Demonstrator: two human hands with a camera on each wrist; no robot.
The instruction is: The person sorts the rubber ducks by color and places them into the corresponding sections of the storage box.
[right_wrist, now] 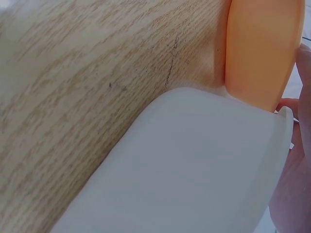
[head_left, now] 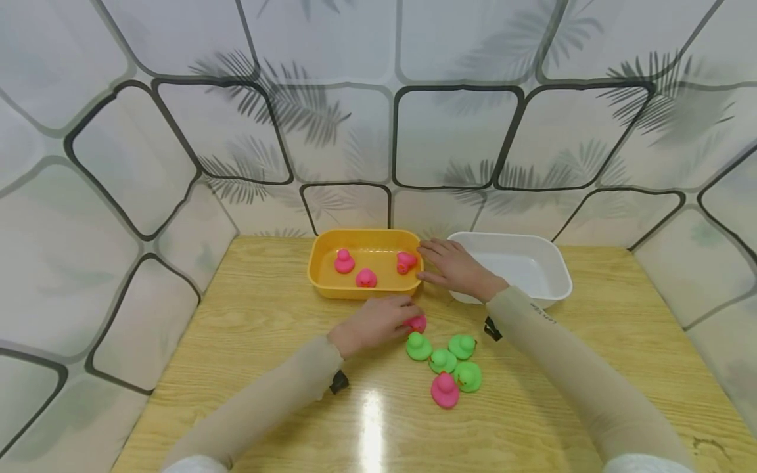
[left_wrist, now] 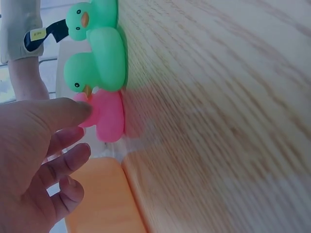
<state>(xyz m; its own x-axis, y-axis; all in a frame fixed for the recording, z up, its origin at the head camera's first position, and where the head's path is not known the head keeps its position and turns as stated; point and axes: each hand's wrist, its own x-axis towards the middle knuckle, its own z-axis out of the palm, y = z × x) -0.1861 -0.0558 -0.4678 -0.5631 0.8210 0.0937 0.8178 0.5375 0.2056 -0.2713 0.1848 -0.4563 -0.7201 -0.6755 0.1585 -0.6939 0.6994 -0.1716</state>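
My left hand [head_left: 376, 320] reaches in from the left and pinches the head of a pink rubber duck [left_wrist: 111, 116] between thumb and fingers. That duck sits on the table, in front of the yellow tub [head_left: 337, 292]. My right hand [head_left: 458, 268] spans the gap between the two tubs, its extended fingers resting at the yellow tub's right rim. Inside the yellow tub are three pink ducks, one of them tipped over [head_left: 405, 263] near those fingers. Several green ducks [head_left: 442, 361] cluster beside the pinched one, with another pink duck [head_left: 445, 391] at their near side.
A white tub [head_left: 532, 263] stands right of the yellow one, under my right wrist. Both tubs are near the patterned wall covering [head_left: 455, 138] at the back of the wooden table [head_left: 260, 368]. Patterned sides also enclose the table at left and right.
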